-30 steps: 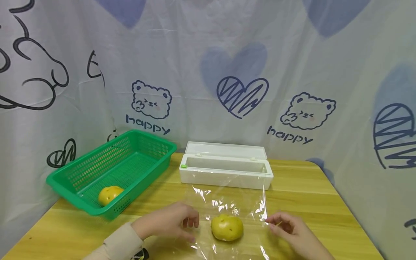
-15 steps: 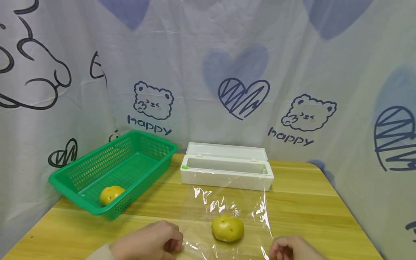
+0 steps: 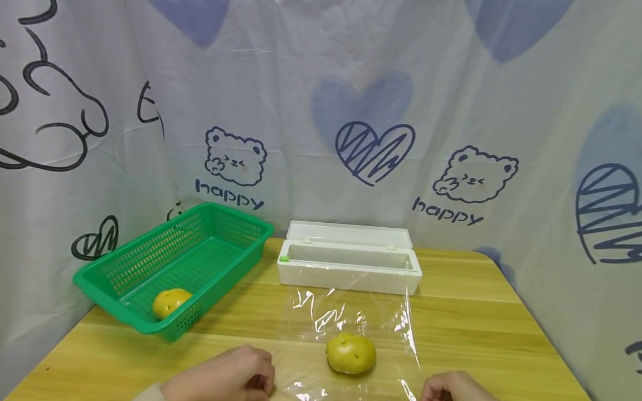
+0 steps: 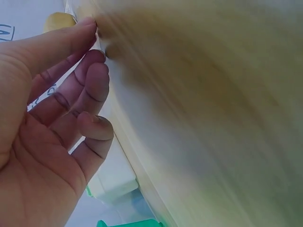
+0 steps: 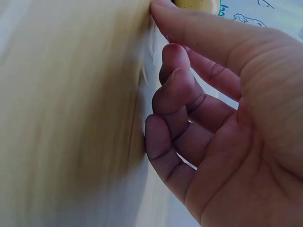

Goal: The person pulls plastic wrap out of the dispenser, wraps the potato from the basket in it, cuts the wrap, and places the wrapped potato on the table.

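Note:
A yellow potato (image 3: pixel 350 353) lies on a sheet of clear cling film (image 3: pixel 311 345), which stretches over the table toward the person from a white box. At the film's near left edge is my left hand (image 3: pixel 225 374), its thumb and forefinger brought together on the film; the left wrist view shows the other fingers loosely bent. My right hand (image 3: pixel 457 386) is at the near right edge in the same way, thumb and fingers low against the tabletop in the right wrist view. The film between the fingertips is hard to make out. Both hands are partly cut off by the frame.
Behind the film stands the white cling film box (image 3: pixel 346 278), its lid (image 3: pixel 349 235) up and a small green piece at its left end. A green basket (image 3: pixel 220 273) with another potato (image 3: pixel 171 302) is on the left. A printed curtain (image 3: pixel 301 89) hangs behind the wooden table (image 3: pixel 481 312).
Both hands have drawn back toward the person. The left one has moved from beside the potato to the film's near left edge; the right has slid down the right edge. The potato stays put.

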Demonstrator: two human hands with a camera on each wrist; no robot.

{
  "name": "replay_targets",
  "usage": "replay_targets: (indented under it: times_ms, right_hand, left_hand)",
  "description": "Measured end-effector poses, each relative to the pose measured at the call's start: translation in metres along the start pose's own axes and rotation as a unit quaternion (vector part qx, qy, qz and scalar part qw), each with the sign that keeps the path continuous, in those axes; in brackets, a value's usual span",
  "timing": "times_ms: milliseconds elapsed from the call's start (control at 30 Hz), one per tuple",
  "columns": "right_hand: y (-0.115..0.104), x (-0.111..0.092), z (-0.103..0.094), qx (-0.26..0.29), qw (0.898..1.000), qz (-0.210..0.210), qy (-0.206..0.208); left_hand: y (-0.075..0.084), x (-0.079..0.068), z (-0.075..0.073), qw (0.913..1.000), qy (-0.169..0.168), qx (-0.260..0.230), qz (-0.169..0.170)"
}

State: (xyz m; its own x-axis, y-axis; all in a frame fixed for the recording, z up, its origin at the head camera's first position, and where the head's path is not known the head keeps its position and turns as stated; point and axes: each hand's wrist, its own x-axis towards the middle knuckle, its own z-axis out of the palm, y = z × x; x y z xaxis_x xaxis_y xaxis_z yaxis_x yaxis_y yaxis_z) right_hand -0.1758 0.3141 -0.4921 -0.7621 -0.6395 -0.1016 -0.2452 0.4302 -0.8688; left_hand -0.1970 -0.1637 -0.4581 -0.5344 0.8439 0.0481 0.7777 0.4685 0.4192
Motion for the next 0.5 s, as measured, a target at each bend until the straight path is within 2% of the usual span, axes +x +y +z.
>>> replay_targets:
  times_ms: [100,267,400,500]
  right_hand:
    - [0.007,0.000,0.000,-0.008,1.000,0.001,0.002]
    - [0.018,0.000,-0.001,-0.011,0.999,0.036,0.009]
    - [0.021,0.000,-0.002,-0.009,0.999,0.037,0.004]
    - [0.017,-0.001,-0.003,0.010,0.999,0.040,0.002]
  left_hand:
    - [-0.002,-0.003,0.001,1.0000,0.004,-0.003,0.003]
    - [-0.007,-0.008,0.000,0.9997,0.019,0.002,0.017]
    - [-0.007,-0.010,-0.001,0.9993,0.027,0.005,0.026]
    - [-0.005,-0.009,-0.001,0.9995,0.021,-0.020,0.010]
